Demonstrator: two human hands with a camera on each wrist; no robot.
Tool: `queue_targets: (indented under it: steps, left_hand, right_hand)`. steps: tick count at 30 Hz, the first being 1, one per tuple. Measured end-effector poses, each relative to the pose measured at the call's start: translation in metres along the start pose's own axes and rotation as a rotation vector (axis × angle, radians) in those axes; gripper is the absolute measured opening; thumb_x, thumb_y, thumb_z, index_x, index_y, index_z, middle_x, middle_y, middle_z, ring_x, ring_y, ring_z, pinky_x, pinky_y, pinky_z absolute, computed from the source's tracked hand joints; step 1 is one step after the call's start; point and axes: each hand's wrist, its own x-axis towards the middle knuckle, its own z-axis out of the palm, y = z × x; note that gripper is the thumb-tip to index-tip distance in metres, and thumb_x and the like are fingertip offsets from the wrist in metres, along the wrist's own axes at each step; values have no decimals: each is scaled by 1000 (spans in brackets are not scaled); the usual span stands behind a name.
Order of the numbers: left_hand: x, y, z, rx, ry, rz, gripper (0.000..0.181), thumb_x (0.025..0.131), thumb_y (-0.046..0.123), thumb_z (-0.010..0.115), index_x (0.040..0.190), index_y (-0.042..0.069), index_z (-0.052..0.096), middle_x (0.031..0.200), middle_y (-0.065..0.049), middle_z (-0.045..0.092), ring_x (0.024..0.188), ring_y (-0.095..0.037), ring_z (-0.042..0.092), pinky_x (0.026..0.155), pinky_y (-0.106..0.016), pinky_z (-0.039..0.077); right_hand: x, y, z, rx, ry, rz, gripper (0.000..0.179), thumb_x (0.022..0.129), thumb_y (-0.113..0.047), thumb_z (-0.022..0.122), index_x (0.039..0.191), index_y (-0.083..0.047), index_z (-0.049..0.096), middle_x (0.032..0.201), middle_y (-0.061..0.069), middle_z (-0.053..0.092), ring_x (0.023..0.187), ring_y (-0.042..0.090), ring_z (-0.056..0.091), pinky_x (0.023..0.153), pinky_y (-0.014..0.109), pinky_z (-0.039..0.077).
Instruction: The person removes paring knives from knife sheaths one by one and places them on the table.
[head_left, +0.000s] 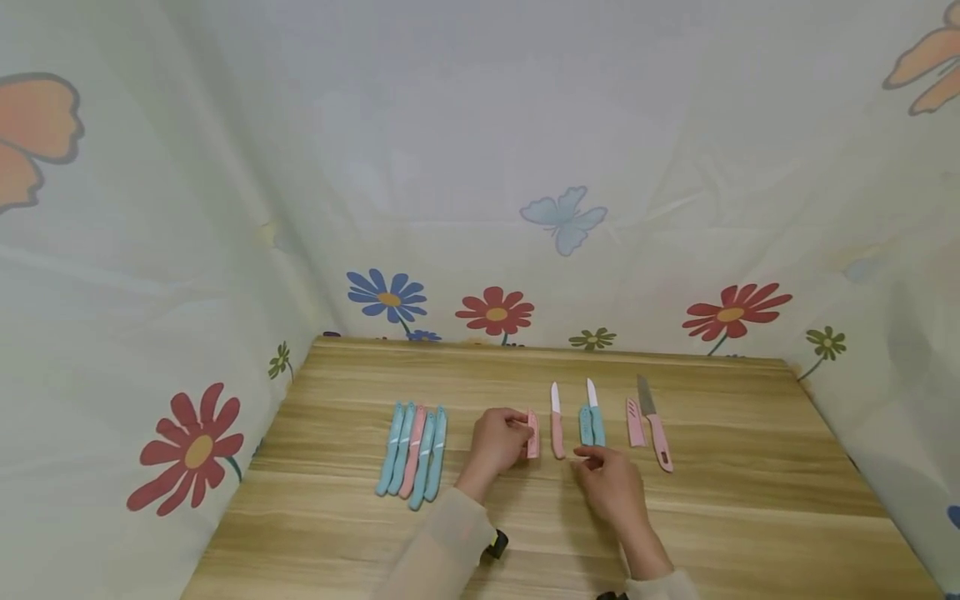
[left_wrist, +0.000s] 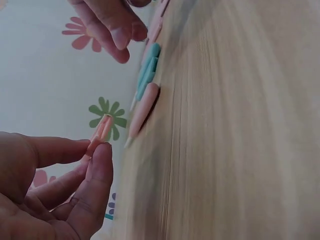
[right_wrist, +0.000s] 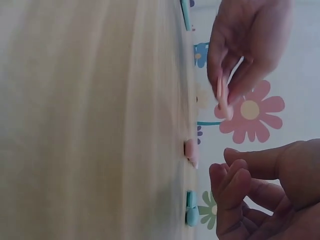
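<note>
My left hand (head_left: 497, 443) pinches a small pink knife sheath (head_left: 532, 435) between thumb and fingers. In the left wrist view the sheath (left_wrist: 100, 134) is held up off the table, its open end visible. Just right of it lies a pink-handled paring knife (head_left: 557, 435) with a bare white blade pointing away from me. My right hand (head_left: 613, 492) hovers nearer to me, beside that knife's handle end, fingers loosely bent and holding nothing. Beyond the right hand a teal-handled knife (head_left: 597, 427), also with a white blade, lies against its teal sheath (head_left: 586, 428).
Several knives in their sheaths, mostly teal (head_left: 392, 454) with one pink (head_left: 413, 454), lie in a row at the left. At the right a larger pink-handled knife (head_left: 660, 443) with a grey blade lies beside its slotted pink sheath (head_left: 636, 423). Flower-printed cloth (head_left: 450, 208) surrounds the wooden table (head_left: 750, 500).
</note>
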Motion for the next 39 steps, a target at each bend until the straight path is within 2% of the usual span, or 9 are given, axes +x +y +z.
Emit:
queue_targets:
  steps: [5, 12, 15, 19, 24, 30, 39]
  left_hand:
    - [13, 6, 9, 108, 30, 10, 16, 89, 10, 77, 104, 4, 79, 80, -1, 73, 59, -10, 64, 51, -21, 52]
    - [29, 6, 23, 255, 86, 31, 10, 84, 12, 80, 94, 8, 81, 91, -5, 78, 80, -16, 69, 69, -28, 58]
    - [32, 6, 26, 276, 91, 26, 9, 85, 12, 79, 94, 8, 82, 94, -6, 78, 86, -20, 70, 74, -32, 60]
    - [36, 4, 30, 279, 89, 4, 10, 87, 11, 76, 95, 7, 81, 96, -8, 78, 88, -23, 70, 73, -34, 60]
    - [40, 3, 35, 300, 95, 19, 14, 87, 10, 75, 99, 6, 80, 98, -10, 78, 90, -25, 71, 76, -36, 61]
    - [41, 7, 38, 340, 102, 66, 11, 89, 11, 74, 96, 6, 80, 92, -9, 77, 83, -24, 70, 70, -35, 60]
    - [37, 9, 42, 385, 95, 68, 8, 88, 6, 72, 93, 3, 78, 85, -9, 73, 75, -22, 66, 64, -33, 57]
  right_hand:
    - [-12, 1, 4, 41, -31, 20, 15, 90, -13, 75, 104, -8, 79, 82, 2, 73, 70, 14, 59, 63, 29, 46]
    - [-22, 5, 9, 61, -62, 56, 14, 91, -15, 75, 104, -10, 79, 80, -1, 71, 67, 13, 58, 62, 28, 46]
    - [-26, 5, 11, 76, -70, 56, 14, 91, -15, 75, 103, -10, 79, 80, -1, 71, 68, 13, 58, 61, 28, 46]
    - [-30, 5, 12, 85, -76, 54, 14, 91, -16, 76, 103, -11, 79, 80, -2, 71, 67, 12, 58, 60, 27, 45]
    - [-35, 5, 10, 89, -68, 48, 14, 91, -17, 77, 103, -11, 79, 79, -2, 71, 66, 12, 57, 59, 26, 44]
    - [-39, 6, 7, 93, -73, 60, 14, 91, -17, 77, 104, -11, 79, 79, -2, 72, 65, 12, 57, 59, 26, 44]
    - [-41, 8, 5, 90, -60, 63, 15, 91, -17, 77, 105, -11, 79, 79, -3, 73, 66, 11, 58, 60, 25, 44]
